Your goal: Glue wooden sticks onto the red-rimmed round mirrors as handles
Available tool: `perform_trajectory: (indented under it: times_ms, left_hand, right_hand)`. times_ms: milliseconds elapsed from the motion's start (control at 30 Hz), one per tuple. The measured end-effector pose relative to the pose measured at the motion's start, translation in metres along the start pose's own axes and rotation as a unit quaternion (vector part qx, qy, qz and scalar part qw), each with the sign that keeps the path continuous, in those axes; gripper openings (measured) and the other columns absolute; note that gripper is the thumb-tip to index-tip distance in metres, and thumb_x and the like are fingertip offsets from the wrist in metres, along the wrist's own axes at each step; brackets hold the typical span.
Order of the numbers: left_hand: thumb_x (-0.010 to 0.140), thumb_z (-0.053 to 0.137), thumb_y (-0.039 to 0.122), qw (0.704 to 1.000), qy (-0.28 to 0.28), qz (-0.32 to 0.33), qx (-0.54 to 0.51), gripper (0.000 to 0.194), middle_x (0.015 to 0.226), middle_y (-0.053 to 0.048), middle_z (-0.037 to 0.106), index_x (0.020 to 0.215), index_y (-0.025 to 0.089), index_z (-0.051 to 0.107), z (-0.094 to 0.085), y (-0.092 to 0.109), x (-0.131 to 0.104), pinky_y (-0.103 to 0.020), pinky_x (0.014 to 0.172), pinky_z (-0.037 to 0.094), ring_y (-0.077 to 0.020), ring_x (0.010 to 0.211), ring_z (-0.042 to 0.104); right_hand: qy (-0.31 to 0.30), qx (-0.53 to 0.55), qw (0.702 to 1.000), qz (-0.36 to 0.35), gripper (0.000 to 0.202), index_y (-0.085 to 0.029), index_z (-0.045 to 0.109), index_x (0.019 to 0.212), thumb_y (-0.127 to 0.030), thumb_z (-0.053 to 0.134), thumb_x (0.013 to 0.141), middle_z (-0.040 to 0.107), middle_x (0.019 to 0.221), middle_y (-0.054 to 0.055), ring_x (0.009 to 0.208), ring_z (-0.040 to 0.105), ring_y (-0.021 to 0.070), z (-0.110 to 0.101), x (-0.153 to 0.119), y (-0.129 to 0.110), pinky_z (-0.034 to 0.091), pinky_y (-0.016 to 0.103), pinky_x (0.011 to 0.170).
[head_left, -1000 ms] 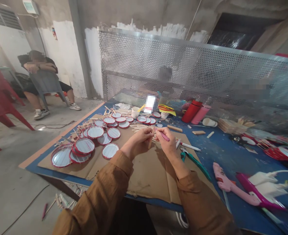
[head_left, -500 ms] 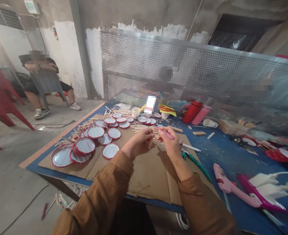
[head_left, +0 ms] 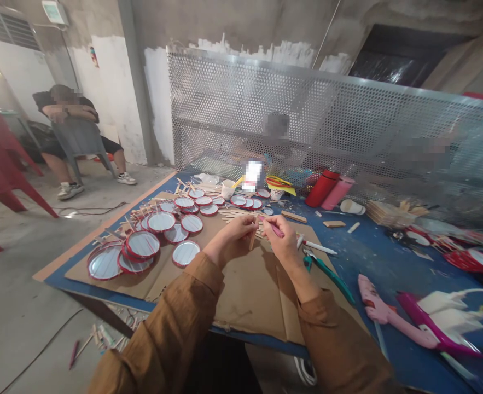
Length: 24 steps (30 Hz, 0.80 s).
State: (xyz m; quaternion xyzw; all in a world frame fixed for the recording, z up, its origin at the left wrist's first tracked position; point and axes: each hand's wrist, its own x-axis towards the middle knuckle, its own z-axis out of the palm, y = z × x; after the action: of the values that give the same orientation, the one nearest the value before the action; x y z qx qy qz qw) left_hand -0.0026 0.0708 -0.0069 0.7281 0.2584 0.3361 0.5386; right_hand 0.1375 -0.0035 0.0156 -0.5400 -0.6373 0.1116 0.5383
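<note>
My left hand (head_left: 236,234) is closed on a short flat wooden stick (head_left: 252,242), which stands nearly upright between thumb and fingers. Wrapped round a pink pen (head_left: 276,230), my right hand (head_left: 286,241) holds the pen's front end close against the stick; whether the tip touches it I cannot tell. Both hands are above a brown cardboard sheet (head_left: 249,295). Just beyond them lie several loose wooden sticks (head_left: 230,214). To the left, round red-rimmed discs (head_left: 143,244) lie in overlapping piles, some with sticks attached.
Right of my hands are a white pen (head_left: 320,247), green-handled pliers (head_left: 332,278), a pink glue gun (head_left: 373,301) and a purple power strip (head_left: 422,323). A red bottle (head_left: 322,187) and paper cup (head_left: 351,207) stand near the perforated metal screen (head_left: 233,104). A person (head_left: 71,117) sits at left.
My right hand has moved slightly left and down, bringing the pink pen nearer the stick. My left hand has barely moved.
</note>
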Motion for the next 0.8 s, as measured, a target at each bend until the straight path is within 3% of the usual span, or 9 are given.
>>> perform_trajectory:
  times_ms: [800]
  left_hand:
    - [0.083,0.057,0.037,1.000,-0.010,-0.005,-0.008,0.023,0.060,0.005,0.045,0.075,0.017,0.049,-0.0013,-0.0064,0.0036,-0.020,0.048,0.031,-0.0058,0.048,0.040]
  right_hand:
    - [0.009,-0.002,1.000,-0.007,0.018,-0.022,0.060,0.085,-0.040,0.056,0.085,0.066,0.070,0.002,0.067,0.064,0.0190,-0.0003,0.0006,0.0053,0.052,0.030,0.064]
